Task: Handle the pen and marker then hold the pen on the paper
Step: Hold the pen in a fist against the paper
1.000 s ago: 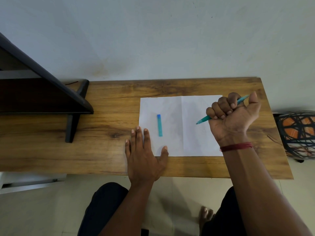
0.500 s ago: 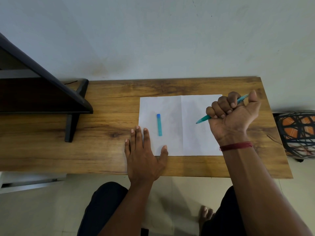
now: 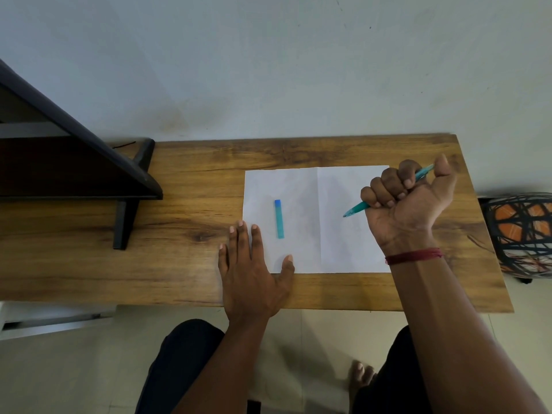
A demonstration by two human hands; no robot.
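Gripping teal pen [image 3: 355,208] in fisted right hand [image 3: 409,204] over paper [image 3: 337,186] | left hand [image 3: 251,270] flat on sheet's corner | next, probably: lower tip to paper.

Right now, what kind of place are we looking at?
Probably a home study corner: a wooden desk against a plain wall, a sheet of paper on it, tiled floor below.
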